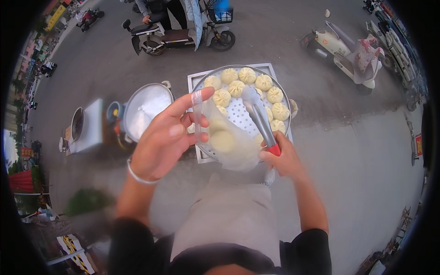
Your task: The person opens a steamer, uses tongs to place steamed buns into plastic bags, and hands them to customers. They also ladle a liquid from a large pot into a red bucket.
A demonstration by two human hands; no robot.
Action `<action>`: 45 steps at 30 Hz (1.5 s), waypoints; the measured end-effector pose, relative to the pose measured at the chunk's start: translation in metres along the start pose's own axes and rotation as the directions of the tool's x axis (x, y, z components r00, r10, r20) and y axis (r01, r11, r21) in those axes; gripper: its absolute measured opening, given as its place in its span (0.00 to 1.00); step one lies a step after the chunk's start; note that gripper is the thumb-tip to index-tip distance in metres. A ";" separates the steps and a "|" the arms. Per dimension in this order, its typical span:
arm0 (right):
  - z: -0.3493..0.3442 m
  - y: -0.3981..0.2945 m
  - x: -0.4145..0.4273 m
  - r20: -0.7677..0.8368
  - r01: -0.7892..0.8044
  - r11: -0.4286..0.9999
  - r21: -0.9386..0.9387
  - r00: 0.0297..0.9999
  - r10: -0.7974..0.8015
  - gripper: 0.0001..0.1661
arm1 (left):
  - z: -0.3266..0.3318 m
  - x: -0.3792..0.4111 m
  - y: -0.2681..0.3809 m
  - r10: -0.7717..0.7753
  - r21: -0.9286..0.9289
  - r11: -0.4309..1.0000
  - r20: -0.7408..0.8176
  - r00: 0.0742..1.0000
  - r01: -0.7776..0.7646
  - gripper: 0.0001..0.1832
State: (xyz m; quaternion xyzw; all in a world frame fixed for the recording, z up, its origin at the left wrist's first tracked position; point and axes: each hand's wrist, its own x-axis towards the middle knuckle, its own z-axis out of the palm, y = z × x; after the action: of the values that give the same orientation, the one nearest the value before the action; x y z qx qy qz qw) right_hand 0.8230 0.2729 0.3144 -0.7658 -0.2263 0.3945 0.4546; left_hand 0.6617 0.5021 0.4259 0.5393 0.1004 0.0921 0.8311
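Note:
Several pleated steamed buns (247, 75) ring a round perforated metal steamer tray (236, 111) in front of me. My left hand (168, 134) holds a thin clear plastic bag (240, 151) by its opening, stretched over the fingers. The bag hangs over the near left part of the tray, and a pale round shape, apparently a bun, shows through it. Metal tongs with red grips (261, 117) are in my right hand (283, 154). Their scalloped tips lie over the tray, close to the buns; nothing is clearly seen between them.
A square metal frame (202, 159) lies under the tray. To the left stand a round metal pot (148, 106), a blue container (115, 111) and a white table (90, 127). Beyond, a person (146, 18) is at an electric scooter (178, 36); another scooter (343, 51) is at the right.

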 end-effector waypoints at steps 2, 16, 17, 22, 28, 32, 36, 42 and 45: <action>-0.004 0.028 0.016 0.057 0.106 0.993 -0.055 0.993 -0.103 0.28 | 0.028 0.004 -0.007 0.035 0.037 0.999 -0.054 0.998 -0.033 0.47; -0.276 0.026 0.020 0.106 0.112 0.676 0.729 0.956 -0.273 0.24 | 0.231 0.106 -0.042 0.053 0.050 0.998 -0.152 0.987 -0.046 0.32; -0.289 0.027 0.016 0.089 0.144 0.639 0.756 0.944 -0.317 0.24 | 0.240 0.114 -0.053 0.004 0.070 0.998 -0.138 0.990 0.005 0.31; -0.370 0.037 0.010 -0.038 0.292 0.735 0.612 0.939 -0.341 0.25 | 0.284 0.190 -0.146 -0.016 0.195 0.981 -0.038 0.999 0.023 0.27; -0.460 0.062 0.049 0.077 0.286 0.936 0.205 0.949 -0.307 0.24 | 0.355 0.319 -0.248 -0.224 -0.142 0.961 0.108 0.969 0.238 0.25; -0.511 0.084 0.103 0.143 0.298 0.950 -0.090 0.948 -0.284 0.19 | 0.393 0.422 -0.325 -0.219 -0.510 0.840 -0.002 0.976 0.187 0.23; -0.559 0.091 0.161 0.167 0.215 0.950 -0.227 0.970 -0.179 0.18 | 0.394 0.505 -0.330 -0.150 -0.559 0.825 -0.075 0.986 0.083 0.18; -0.599 0.088 0.297 0.073 0.326 0.943 0.069 0.941 -0.330 0.28 | 0.313 0.623 -0.334 -0.081 -0.529 0.836 -0.384 0.920 -0.147 0.13; -0.631 0.090 0.396 0.039 0.295 0.952 0.076 0.954 -0.299 0.31 | 0.230 0.676 -0.336 0.015 -0.472 0.833 -0.502 0.865 -0.289 0.10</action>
State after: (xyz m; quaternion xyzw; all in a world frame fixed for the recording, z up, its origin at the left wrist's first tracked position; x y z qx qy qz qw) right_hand 1.5650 0.1817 0.2516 -0.6968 -0.3364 0.3481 0.5293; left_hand 1.3889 0.3421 0.1644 0.2543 0.2282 0.3144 0.8857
